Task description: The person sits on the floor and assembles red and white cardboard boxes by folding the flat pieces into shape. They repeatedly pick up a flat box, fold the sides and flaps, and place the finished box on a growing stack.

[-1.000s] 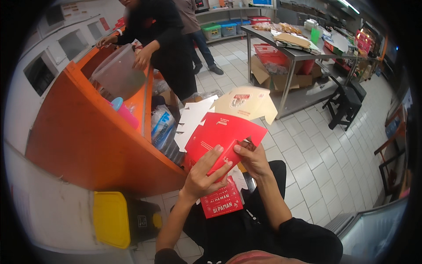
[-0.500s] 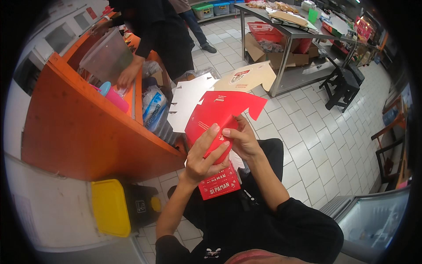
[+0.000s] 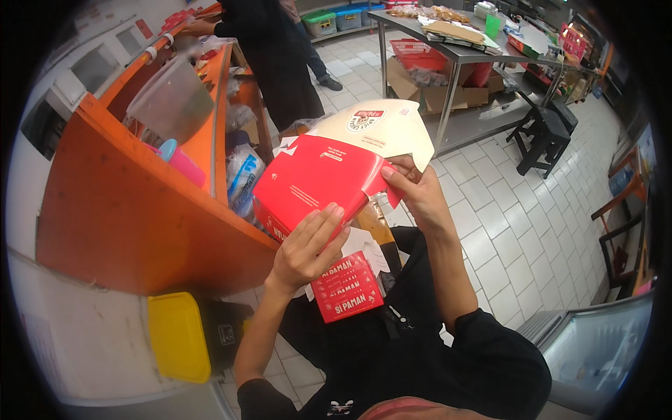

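Above my lap I hold a partly folded cardboard food box (image 3: 315, 175), red outside, with a cream printed flap (image 3: 374, 126) spread away from me. My left hand (image 3: 308, 250) grips its near edge, fingers laid together over the red panel and the thumb hidden. At the right corner my right hand (image 3: 418, 194) pinches a folded side flap, thumb on top and fingers beneath. Below the box, a stack of flattened red boxes (image 3: 348, 288) rests on my lap, with white tabs showing behind it.
An orange counter (image 3: 140, 217) stands at left, bearing a clear plastic tub (image 3: 175, 98) and a pink container (image 3: 185, 166). A co-worker in black (image 3: 269, 63) stands beyond. A yellow-lidded bin (image 3: 178, 336) is near left; a steel table (image 3: 448, 45) and black stools (image 3: 542, 140) are far right.
The box has turned and widened, its red panel now facing up more. My right hand has moved up and right to the corner flap. The co-worker's hand has left the pink container.
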`<state>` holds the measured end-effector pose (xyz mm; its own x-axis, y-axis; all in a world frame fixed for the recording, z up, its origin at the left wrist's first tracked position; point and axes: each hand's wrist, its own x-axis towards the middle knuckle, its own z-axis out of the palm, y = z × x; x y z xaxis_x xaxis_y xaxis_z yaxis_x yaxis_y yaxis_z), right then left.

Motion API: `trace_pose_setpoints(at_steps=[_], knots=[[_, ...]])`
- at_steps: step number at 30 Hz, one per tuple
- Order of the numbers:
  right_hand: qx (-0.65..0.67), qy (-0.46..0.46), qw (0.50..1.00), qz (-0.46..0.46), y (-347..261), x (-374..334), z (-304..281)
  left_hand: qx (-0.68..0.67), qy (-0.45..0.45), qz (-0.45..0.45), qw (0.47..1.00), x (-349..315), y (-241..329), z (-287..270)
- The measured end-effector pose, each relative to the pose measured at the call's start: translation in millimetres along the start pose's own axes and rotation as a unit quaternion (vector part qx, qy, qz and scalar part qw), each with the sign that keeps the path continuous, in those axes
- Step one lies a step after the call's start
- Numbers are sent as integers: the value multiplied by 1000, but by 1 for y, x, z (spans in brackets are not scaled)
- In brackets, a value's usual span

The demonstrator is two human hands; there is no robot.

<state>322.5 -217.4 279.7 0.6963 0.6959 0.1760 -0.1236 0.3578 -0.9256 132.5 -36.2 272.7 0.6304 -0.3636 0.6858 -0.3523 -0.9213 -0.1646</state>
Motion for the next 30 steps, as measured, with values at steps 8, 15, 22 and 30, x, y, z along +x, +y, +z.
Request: trace_pose_setpoints(at_steps=[8, 15, 22, 30], knots=[[99, 101, 984, -112, 24, -16, 54, -105, 149, -90, 979, 11, 10, 9], [299, 57, 952, -35, 43, -34, 81, -96, 174, -170, 965, 15, 16, 13], [327, -95, 939, -58, 94, -50, 12, -197, 264, -291, 898, 9, 23, 10], [-176, 59, 974, -130, 70, -8, 22, -263, 364, -565, 692, 25, 43, 12]])
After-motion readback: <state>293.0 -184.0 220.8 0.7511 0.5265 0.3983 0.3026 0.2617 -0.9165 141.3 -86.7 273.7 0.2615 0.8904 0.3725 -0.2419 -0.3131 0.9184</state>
